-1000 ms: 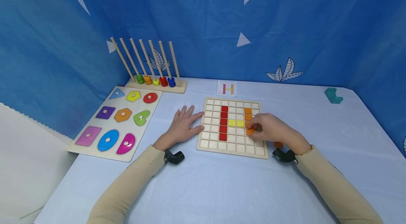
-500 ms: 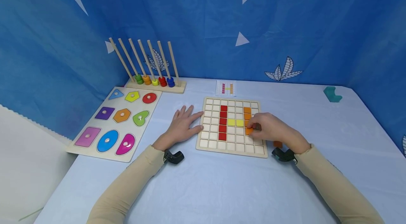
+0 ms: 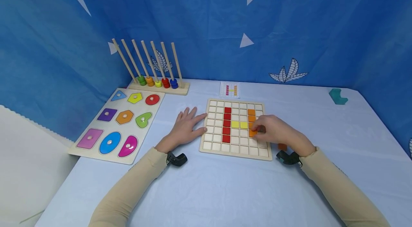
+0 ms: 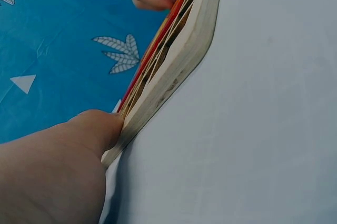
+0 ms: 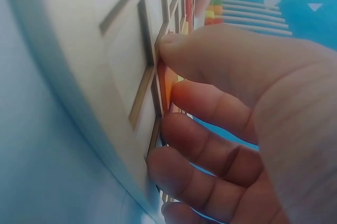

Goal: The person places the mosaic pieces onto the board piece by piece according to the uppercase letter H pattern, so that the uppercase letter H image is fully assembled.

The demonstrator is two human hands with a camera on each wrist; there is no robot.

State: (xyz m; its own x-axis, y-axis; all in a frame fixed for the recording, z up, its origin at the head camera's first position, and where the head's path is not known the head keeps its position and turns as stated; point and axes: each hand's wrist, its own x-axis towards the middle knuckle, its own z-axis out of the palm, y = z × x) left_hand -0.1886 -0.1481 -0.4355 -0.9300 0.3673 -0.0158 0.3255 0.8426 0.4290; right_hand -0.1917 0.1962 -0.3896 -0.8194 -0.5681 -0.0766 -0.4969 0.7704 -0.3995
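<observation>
A wooden grid board (image 3: pixel 215 149) lies on the table, with a column of red tiles (image 3: pixel 226 123), two yellow tiles (image 3: pixel 239 124) and a column of orange tiles (image 3: pixel 251 112). My right hand (image 3: pixel 277 130) pinches the lowest orange tile (image 5: pixel 167 83) at its square, thumb and index fingertip at its edges; the other fingertips rest close over the board. With fingers spread, my left hand (image 3: pixel 186 127) lies at the board's left edge, its thumb against the rim in the left wrist view. Another orange tile (image 3: pixel 282 147) lies right of the board, partly behind the right wrist.
A small pattern card (image 3: pixel 230 90) lies behind the board. To the left are a shape puzzle (image 3: pixel 116 127) with knobbed pieces and a peg rack (image 3: pixel 185 90) holding coloured rings. One teal piece (image 3: pixel 338 97) sits at the far right.
The lowest orange tile has settled slightly in its square under my right fingers. Both hands stay almost where they were.
</observation>
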